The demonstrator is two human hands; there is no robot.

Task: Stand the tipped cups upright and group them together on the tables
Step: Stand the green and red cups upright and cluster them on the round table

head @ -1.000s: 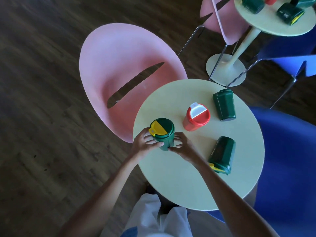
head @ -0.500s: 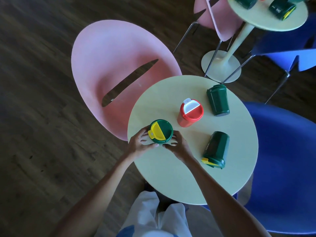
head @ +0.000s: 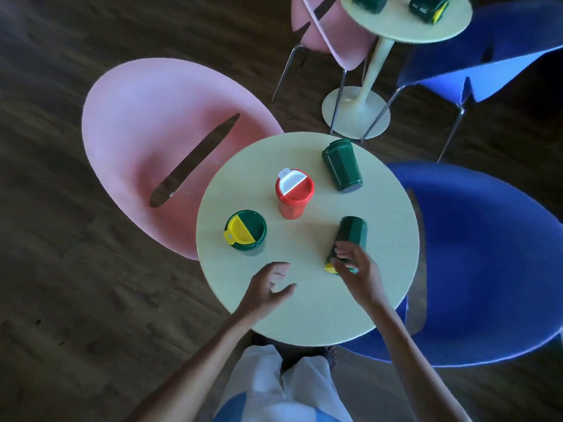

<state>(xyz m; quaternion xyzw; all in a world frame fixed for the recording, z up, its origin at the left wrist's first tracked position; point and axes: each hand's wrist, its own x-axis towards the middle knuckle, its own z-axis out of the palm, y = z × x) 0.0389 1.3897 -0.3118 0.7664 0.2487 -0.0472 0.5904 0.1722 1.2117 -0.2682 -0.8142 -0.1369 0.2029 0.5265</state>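
The right hand (head: 355,269) curls around the lid end of a tipped green cup (head: 350,237), fingers over its side and thumb beneath near the yellow lid; whether the grip is fully closed cannot be told, but the hand touches the cup. That cup lies on its side on the near right part of the round pale worktop (head: 304,315), its base pointing away from the person. The left hand (head: 269,289) hovers open and empty over the near part of the worktop, fingers loosely spread, touching nothing.

To the left stands an upright green cup with a yellow-and-green lid (head: 245,231), apart from both hands. Just beyond it, near the middle of the worktop, a red cup with a white flap on its lid (head: 294,193) stands upright. At the far right edge another green cup (head: 341,169) lies on its side, well apart from the rest.

A pink chair (head: 146,141) sits beside the worktop on the left, a blue chair (head: 487,254) on the right. Farther off, a second round worktop (head: 405,28) on a pedestal carries two more green cups, a tipped one with a yellow lid (head: 428,7) and a second one (head: 367,1) partly cut off by the frame. The floor is dark wood (head: 61,269).
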